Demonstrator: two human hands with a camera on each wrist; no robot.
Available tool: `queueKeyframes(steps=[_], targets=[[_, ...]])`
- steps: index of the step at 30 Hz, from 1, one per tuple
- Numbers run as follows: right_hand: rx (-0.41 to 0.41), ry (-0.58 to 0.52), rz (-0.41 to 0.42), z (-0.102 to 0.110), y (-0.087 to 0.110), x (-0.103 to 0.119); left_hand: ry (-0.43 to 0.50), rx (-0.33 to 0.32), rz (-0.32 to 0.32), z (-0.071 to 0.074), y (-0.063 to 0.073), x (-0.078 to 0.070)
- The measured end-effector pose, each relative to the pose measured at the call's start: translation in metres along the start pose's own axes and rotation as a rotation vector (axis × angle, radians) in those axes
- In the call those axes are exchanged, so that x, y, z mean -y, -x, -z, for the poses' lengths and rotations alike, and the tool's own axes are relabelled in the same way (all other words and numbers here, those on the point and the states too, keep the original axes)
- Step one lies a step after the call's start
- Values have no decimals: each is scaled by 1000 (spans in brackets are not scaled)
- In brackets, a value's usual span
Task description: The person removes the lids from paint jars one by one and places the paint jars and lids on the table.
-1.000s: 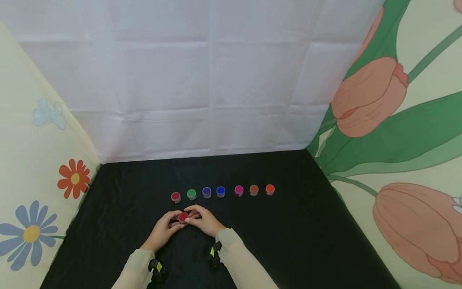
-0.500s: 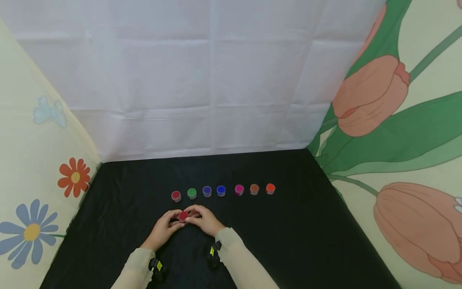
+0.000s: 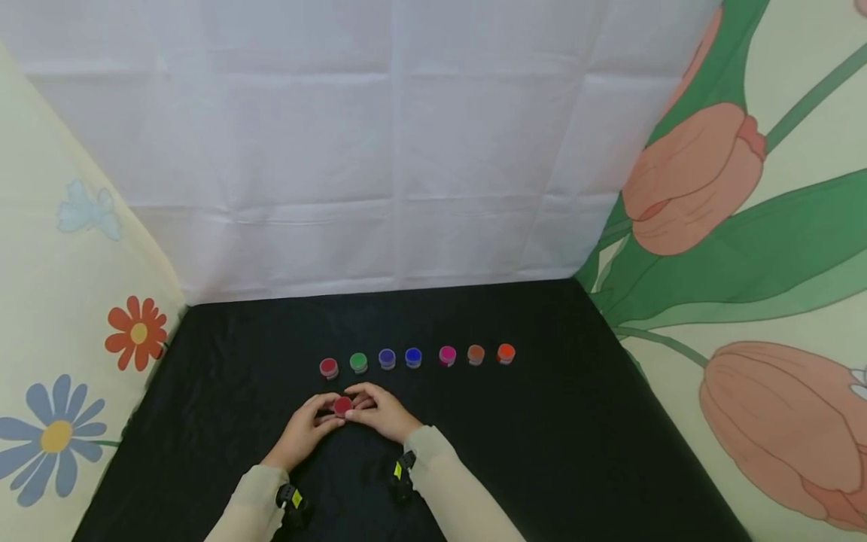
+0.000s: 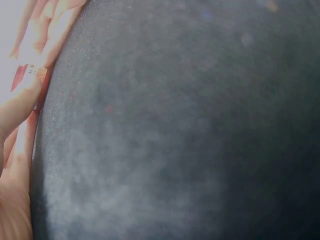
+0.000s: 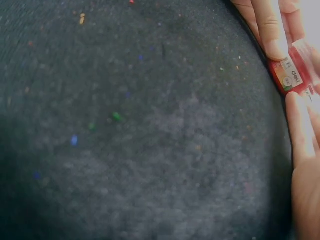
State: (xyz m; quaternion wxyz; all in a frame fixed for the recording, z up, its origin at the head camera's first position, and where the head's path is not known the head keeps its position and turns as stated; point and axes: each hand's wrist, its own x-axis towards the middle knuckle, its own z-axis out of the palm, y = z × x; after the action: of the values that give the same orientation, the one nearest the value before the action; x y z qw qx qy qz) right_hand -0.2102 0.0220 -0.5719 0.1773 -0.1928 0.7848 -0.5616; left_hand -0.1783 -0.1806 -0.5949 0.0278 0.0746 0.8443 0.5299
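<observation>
nearest, a pale sleeve [image 3: 467,485] on each arm reaches over the black cloth [image 3: 576,436]. the left hand [image 3: 301,430] and the right hand [image 3: 387,412] pinch one red jar [image 3: 342,407] between them, from opposite sides; whether it rests on the cloth or is raised, and whether its lid is loose, i cannot tell. coloured specks [image 5: 117,116] dot the cloth.

beyond the hands stands an uneven row: crimson jar [image 3: 329,367], green jar [image 3: 358,362], violet jar [image 3: 387,358], blue jar [image 3: 413,357], magenta jar [image 3: 447,355], brown jar [image 3: 476,354], orange jar [image 3: 505,353]. as i judge it, those seven are set out; only the held one is outside the row, its handling apparently unfinished. farthest back hangs a creased white sheet [image 3: 305,150].
</observation>
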Motion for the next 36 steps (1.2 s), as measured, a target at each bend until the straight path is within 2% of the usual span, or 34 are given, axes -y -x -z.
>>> queueKeyframes(steps=[5, 11, 17, 27, 36], targets=[[-29, -39, -12, -3, 1, 1, 13, 4, 5, 0, -1, 0], [-15, 8, 9, -3, 0, 1, 38, 10, 10, 1, 0, 0], [-1, 64, 51, -1, -1, -1, 18, -2, -9, 0, -1, 3], [-14, 99, 84, -1, -2, -2, 20, -2, -22, 0, -2, 2], [-9, 88, 34, -1, -1, -1, 14, 5, -2, 0, -2, 3]])
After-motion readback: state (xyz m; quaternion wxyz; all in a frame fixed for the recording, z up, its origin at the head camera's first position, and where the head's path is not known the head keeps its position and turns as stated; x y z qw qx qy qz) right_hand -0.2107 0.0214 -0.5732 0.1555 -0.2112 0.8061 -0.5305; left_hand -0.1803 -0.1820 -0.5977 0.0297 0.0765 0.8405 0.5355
